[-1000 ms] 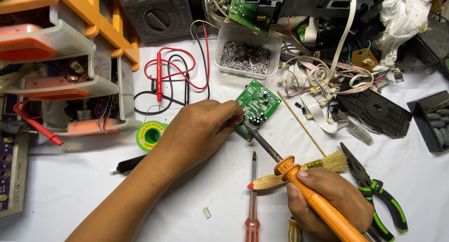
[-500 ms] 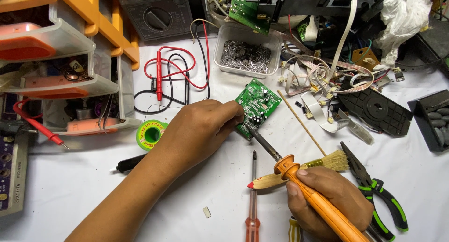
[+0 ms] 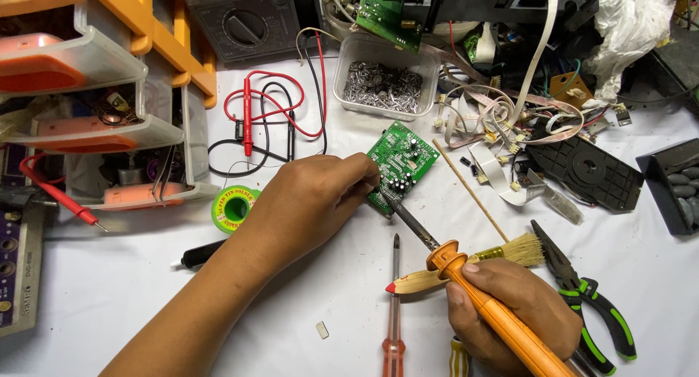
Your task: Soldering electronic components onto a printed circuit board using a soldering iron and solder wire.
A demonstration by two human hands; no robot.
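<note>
Right now the left hand [image 3: 309,202] presses fingertips on the green circuit board [image 3: 403,162], which lies tilted near the middle of the white surface [image 3: 109,289]. Meanwhile the right hand [image 3: 513,311], by the near edge, is clenched around the orange soldering iron [image 3: 480,293], its dark tip touching the board's near edge. A small brush [image 3: 473,264] lies just under the iron, pliers [image 3: 586,297] beside it toward the right edge, and a red screwdriver [image 3: 394,304] at the near edge

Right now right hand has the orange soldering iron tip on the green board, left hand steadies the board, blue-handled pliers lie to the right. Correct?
One error: the pliers have green and black handles, not blue, as the head view shows. The rest stands: right hand holds the orange soldering iron to the green board, which the left hand steadies.
</note>
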